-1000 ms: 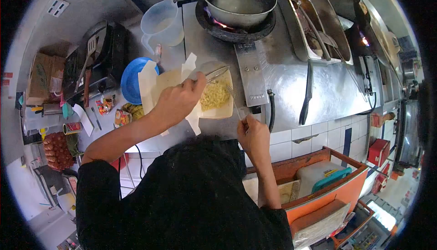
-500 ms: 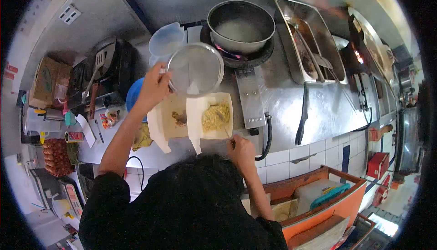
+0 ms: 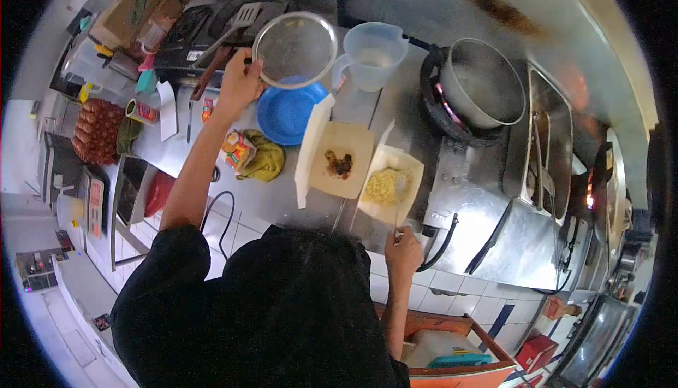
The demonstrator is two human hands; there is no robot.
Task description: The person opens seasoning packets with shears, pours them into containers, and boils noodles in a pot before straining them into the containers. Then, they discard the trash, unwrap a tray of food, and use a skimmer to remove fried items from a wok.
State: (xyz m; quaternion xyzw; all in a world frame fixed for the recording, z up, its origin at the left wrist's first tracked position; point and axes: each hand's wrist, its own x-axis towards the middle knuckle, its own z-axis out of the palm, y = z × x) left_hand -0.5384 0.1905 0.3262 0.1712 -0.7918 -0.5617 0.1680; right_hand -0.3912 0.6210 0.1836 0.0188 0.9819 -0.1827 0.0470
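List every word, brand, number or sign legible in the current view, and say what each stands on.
None reads clearly enough to quote.
Burner panel: lettering near its front edge, too blurred.
Colourful packet: print too small.
Can: label too small and blurred.
Cardboard box: a printed mark, unreadable.
Red-and-white panel at far left: markings too small.

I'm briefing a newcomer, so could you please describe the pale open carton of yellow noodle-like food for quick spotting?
Start at the round grey metal pot; look down-left in the picture to the pale open carton nearest it. It holds yellow noodle-like food, whereas the pale carton beside it holds a dark brown clump.
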